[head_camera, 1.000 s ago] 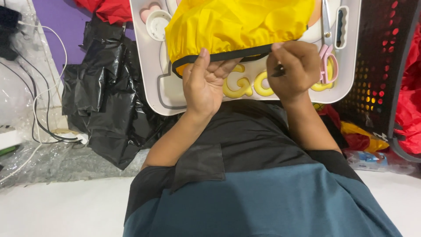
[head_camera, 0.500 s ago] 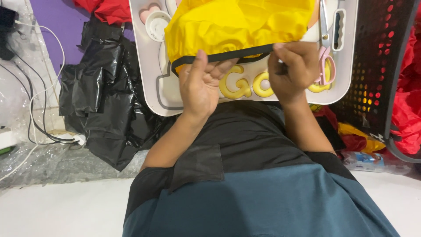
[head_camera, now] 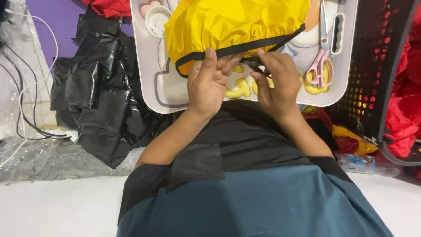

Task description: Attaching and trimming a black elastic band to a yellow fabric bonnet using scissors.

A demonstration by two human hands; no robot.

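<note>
Pinching the black elastic band (head_camera: 245, 49) of a glossy yellow cloth (head_camera: 232, 22), both hands' fingers (head_camera: 263, 59) press together.

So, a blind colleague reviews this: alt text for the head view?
Two hands, left hand and right hand, pinch the black trim of a yellow fabric piece over a white tray. Pink scissors lie on it; black plastic sheeting lies alongside.

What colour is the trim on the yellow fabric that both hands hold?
Black; the trim shows best in the head view.
</note>
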